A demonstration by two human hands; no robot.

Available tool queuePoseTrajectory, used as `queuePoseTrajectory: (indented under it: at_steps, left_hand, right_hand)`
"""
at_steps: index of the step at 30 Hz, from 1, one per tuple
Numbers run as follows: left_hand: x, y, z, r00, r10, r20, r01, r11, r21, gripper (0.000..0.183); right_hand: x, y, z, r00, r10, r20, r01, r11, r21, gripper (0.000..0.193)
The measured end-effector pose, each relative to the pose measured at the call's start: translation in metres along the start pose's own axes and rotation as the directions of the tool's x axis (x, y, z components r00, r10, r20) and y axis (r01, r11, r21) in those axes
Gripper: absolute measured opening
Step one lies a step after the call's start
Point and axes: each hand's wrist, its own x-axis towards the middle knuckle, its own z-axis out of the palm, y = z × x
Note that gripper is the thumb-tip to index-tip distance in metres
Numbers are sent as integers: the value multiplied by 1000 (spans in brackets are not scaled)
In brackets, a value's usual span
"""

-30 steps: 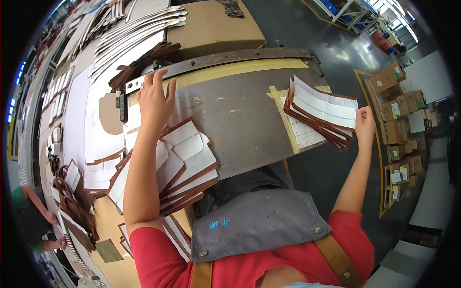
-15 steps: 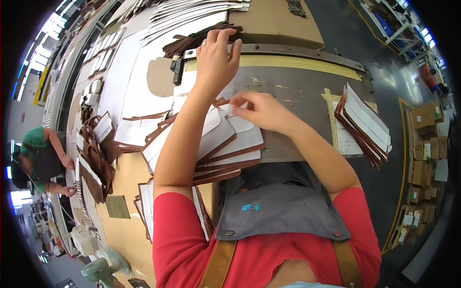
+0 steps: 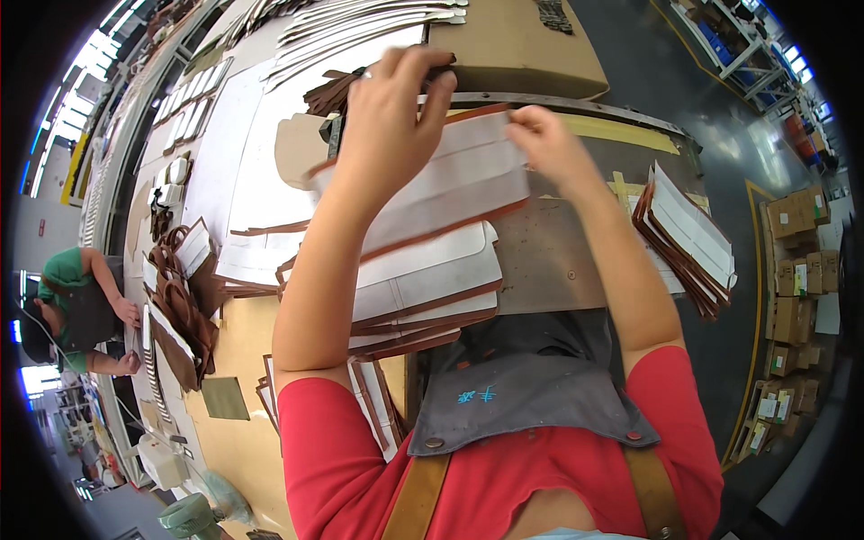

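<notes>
My right hand (image 3: 555, 148) is closed in a pinch on the far right corner of a leather panel (image 3: 463, 175), white on its upper face with brown edges. That panel is lifted and slightly blurred, above the metal-topped work surface (image 3: 549, 256). Just left of it, my left hand (image 3: 393, 121) is raised with thumb and fingers apart, near a bundle of brown strips (image 3: 331, 93); its palm side is partly hidden. Nearer to me lies a fanned stack of similar white-faced panels (image 3: 427, 270), partly behind my left forearm.
Another stack of white-and-brown panels (image 3: 688, 225) sits at the right edge of the work surface. A metal bar (image 3: 621, 112) runs along its far side, before a large cardboard box (image 3: 513, 45). Brown leather pieces (image 3: 184, 310) lie at left, near a co-worker in green (image 3: 76, 297).
My right hand has taken hold of a panel from the stack and moved it away from me, lifting it. My left hand has shifted slightly left and stays raised.
</notes>
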Motion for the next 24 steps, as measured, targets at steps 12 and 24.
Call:
queuePoseTrajectory:
  at_steps: [12, 24]
  left_hand:
    - [-65, -47, 74, 862, -222, 455, 5, 903, 430, 40]
    - [-62, -51, 85, 879, -192, 436, 15, 926, 378, 42]
  right_hand:
    - [17, 58, -55, 871, -471, -140, 188, 585, -789, 23]
    - [-2, 57, -55, 933, -329, 146, 275, 390, -879, 38]
